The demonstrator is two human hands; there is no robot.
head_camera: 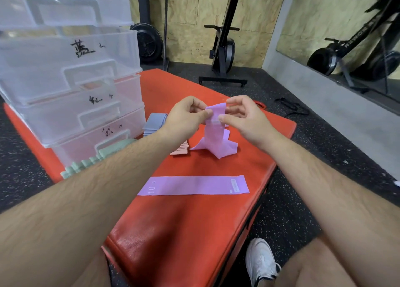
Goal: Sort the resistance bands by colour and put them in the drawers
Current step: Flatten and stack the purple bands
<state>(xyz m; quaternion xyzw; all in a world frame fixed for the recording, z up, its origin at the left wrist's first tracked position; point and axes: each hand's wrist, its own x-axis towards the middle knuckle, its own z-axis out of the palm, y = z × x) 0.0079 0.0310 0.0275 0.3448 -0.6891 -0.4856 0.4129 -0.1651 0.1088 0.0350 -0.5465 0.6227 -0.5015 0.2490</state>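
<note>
Both hands hold up one purple resistance band (216,133) above the red mat (194,226). My left hand (186,116) pinches its top left edge and my right hand (242,116) pinches its top right; the band's lower end trails crumpled on the mat. Another purple band (192,185), marked 10 LB, lies flat nearer to me. Pink bands (180,151) sit stacked under my left wrist, blue-grey bands (154,122) lie beside the drawers, and green bands (86,162) lie by the bottom drawer. The clear plastic drawer unit (71,96) stands at the left with hand-written labels.
A white shoe (260,260) and bare knees are at the bottom edge. Black exercise machines (224,48) stand against the plywood wall behind the mat. A mirror (346,38) hangs on the right, and a black strap (290,108) lies on the speckled floor.
</note>
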